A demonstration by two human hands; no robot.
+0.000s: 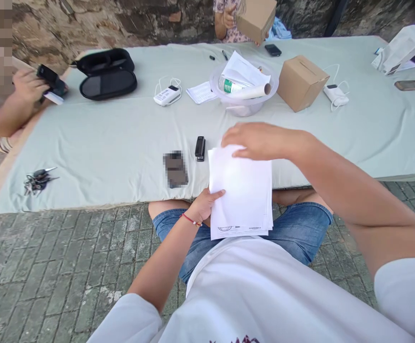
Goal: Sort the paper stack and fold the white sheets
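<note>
My left hand [207,205] grips a thin stack of white paper sheets [241,190] by its left edge, thumb on top and fingers underneath. The stack is held partly over the table's near edge and partly over my lap, its sheets slightly out of line. Some print shows along the bottom edge. My right hand [252,140] is at the top edge of the sheets, thumb on the paper and fingers bent over the edge; the fingertips are partly hidden. Left of the stack lies a small black stapler [200,148], beside a dark blurred-out object [175,169].
On the cloth-covered table [122,138] are keys [38,181], an open black case [107,76], white corded devices, a plastic basin [243,107] holding papers and a roll, and a cardboard box [302,83]. Other people sit at the left, far and right sides.
</note>
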